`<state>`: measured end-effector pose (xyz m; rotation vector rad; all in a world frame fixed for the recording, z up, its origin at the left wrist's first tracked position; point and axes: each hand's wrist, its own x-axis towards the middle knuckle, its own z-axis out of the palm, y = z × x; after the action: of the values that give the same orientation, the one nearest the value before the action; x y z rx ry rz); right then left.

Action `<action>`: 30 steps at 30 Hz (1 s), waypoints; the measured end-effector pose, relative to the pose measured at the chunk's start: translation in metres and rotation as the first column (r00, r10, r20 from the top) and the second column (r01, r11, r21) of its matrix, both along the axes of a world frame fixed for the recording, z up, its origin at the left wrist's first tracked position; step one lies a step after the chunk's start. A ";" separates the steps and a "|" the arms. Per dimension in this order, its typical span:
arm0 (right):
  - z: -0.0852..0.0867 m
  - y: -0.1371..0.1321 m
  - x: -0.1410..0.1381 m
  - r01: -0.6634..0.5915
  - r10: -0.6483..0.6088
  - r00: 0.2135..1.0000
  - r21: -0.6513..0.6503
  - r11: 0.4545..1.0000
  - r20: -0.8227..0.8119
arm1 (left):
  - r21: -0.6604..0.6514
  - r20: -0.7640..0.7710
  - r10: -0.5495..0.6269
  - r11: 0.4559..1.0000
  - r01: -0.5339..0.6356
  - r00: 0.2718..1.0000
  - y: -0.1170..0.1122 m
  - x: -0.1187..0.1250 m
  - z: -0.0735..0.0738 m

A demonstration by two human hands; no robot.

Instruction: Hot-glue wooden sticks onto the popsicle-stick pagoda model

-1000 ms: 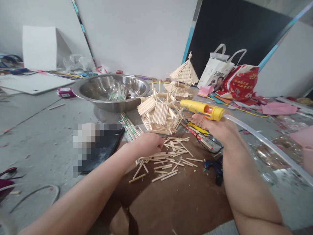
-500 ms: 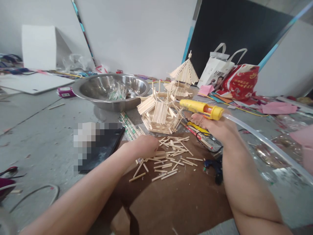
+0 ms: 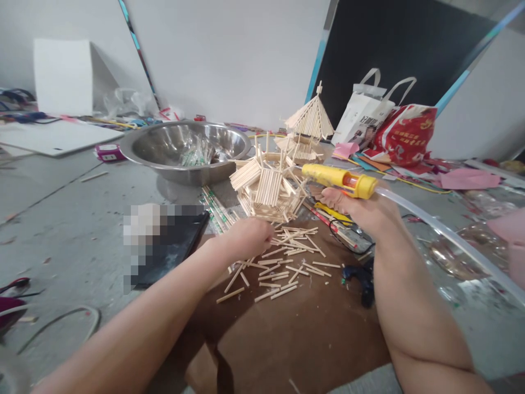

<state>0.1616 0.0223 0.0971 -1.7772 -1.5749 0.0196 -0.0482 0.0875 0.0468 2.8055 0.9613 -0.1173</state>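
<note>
My left hand (image 3: 246,239) is curled, knuckles up, over a scatter of short wooden sticks (image 3: 287,262) on a brown board (image 3: 295,334); its fingertips press into the pile and what they pinch is hidden. My right hand (image 3: 361,210) grips a yellow glue gun (image 3: 336,179) with a clear glue stick (image 3: 447,238) trailing back to the right. The nozzle points left at a small stick-built house model (image 3: 268,189) just beyond the pile. A second stick model with a pointed roof (image 3: 309,123) stands behind it.
A large steel bowl (image 3: 164,158) holding wrapped sticks sits at the back left. A black tablet (image 3: 172,246) lies left of the board. A white bag (image 3: 363,117), a red bag (image 3: 406,137) and pink paper (image 3: 467,179) crowd the right. A black cable (image 3: 361,282) lies by my right forearm.
My left hand drew back a little into the stick pile, then shifted up and right again. The glue gun stayed almost still. The view tilted slightly.
</note>
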 end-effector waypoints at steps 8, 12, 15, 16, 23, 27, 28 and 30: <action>0.005 0.000 -0.004 0.009 -0.009 1.000 -0.012 1.000 0.027 | -0.156 -0.193 -0.195 0.974 0.166 0.962 -0.041 0.007 0.014; 0.004 0.001 -0.003 0.009 -0.009 0.999 0.009 1.000 0.030 | -0.132 -0.242 -0.230 0.970 0.202 0.943 -0.040 0.007 0.014; 0.001 0.003 0.000 -0.008 0.006 0.999 0.027 1.000 0.048 | -0.044 -0.173 -0.087 0.996 0.081 0.981 -0.025 0.005 0.009; 0.000 0.003 0.001 -0.013 0.011 0.999 0.028 1.000 0.051 | -0.029 -0.166 -0.061 0.998 0.057 0.984 -0.020 0.004 0.007; -0.001 0.003 0.001 -0.025 0.025 0.999 0.014 1.000 0.041 | -0.015 -0.167 -0.043 0.999 0.041 0.985 -0.007 0.001 -0.009; 0.008 -0.001 -0.005 0.020 -0.020 0.997 0.001 1.000 0.074 | 0.015 -0.137 -0.040 0.999 0.042 0.990 -0.012 0.006 -0.016; 0.009 -0.001 -0.006 0.024 -0.024 0.997 -0.004 1.000 0.068 | 0.013 -0.127 -0.036 0.999 0.038 0.991 -0.012 0.006 -0.016; 0.009 -0.001 -0.006 0.014 -0.014 0.999 -0.012 1.000 0.040 | -0.011 -0.086 -0.020 1.000 0.020 0.996 -0.011 0.007 -0.013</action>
<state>0.1556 0.0214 0.1057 -1.8083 -1.5934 -0.0125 -0.0415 0.0763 0.0336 2.8222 0.9482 -0.2471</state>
